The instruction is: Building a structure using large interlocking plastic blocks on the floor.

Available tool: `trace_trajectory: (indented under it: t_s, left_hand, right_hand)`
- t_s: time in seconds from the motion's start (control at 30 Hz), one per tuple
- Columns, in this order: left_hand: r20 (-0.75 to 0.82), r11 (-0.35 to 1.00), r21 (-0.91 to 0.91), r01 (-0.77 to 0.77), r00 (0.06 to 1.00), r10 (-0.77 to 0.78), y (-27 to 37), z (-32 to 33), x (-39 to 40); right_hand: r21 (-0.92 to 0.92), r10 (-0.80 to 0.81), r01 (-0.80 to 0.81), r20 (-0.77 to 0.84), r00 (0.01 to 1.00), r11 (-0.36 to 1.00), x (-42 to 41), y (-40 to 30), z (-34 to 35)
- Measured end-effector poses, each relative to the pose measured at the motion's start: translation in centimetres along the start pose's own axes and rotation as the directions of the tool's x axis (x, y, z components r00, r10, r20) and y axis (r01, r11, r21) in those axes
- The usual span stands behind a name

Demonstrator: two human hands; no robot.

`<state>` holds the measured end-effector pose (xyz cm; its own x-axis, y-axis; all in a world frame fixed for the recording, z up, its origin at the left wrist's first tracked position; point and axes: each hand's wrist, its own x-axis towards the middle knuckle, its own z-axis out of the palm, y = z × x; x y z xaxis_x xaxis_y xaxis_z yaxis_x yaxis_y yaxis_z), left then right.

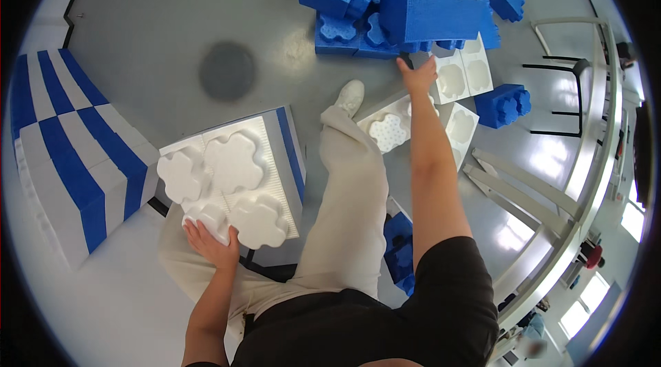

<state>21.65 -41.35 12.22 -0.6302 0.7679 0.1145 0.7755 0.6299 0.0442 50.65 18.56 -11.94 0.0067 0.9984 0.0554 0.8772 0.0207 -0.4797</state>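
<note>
My left hand [214,245] grips a near corner knob of a stack of blocks. The stack's top is made of white blocks [201,141] with raised clover-shaped knobs, and a blue band [292,152] runs down its side. It stands before my seated lap. My right hand [419,78] reaches out to a pile, thumb and fingers apart, with nothing plainly held. Just beyond it rests a large blue block [439,13], and a white block with hollow sockets [467,90] lies to its right. Whether the fingertips touch either block is hard to tell.
At left stands a blue-and-white striped block stack [93,160]. A white knobbed block [384,114] lies beneath my right forearm. Loose blue blocks [501,103] are scattered at right, beside black-framed furniture [578,93] and a pale railing [594,171]. People appear at the far right.
</note>
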Motion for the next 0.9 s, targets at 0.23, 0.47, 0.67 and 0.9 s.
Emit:
trace_trajectory:
  t_s: [0.23, 0.47, 0.67, 0.9]
  left_hand:
    - [0.038, 0.999, -0.033, -0.004, 0.999, 0.005, 0.1, 0.3, 0.8]
    - [0.027, 0.999, -0.043, -0.03, 0.999, 0.031, 0.3, -0.1, 1.1]
    - [-0.015, 1.0, -0.008, 0.011, 1.0, -0.011, -0.1, -0.1, -0.1]
    - [-0.046, 0.997, -0.065, 0.049, 0.998, -0.053, -1.3, 0.1, -0.5]
  right_hand:
    - [0.015, 0.128, -0.128, -0.004, 0.992, 0.992, 5.9, -1.3, 1.9]
    - [0.017, 0.03, -0.028, -0.122, 0.992, 0.999, 5.1, -2.1, 0.3]
    - [0.113, -0.094, 0.124, -0.24, 0.966, 0.986, 0.9, -3.5, -7.1]
    - [0.237, -0.072, 0.096, -0.107, 0.992, 0.967, -9.7, -4.4, -18.3]
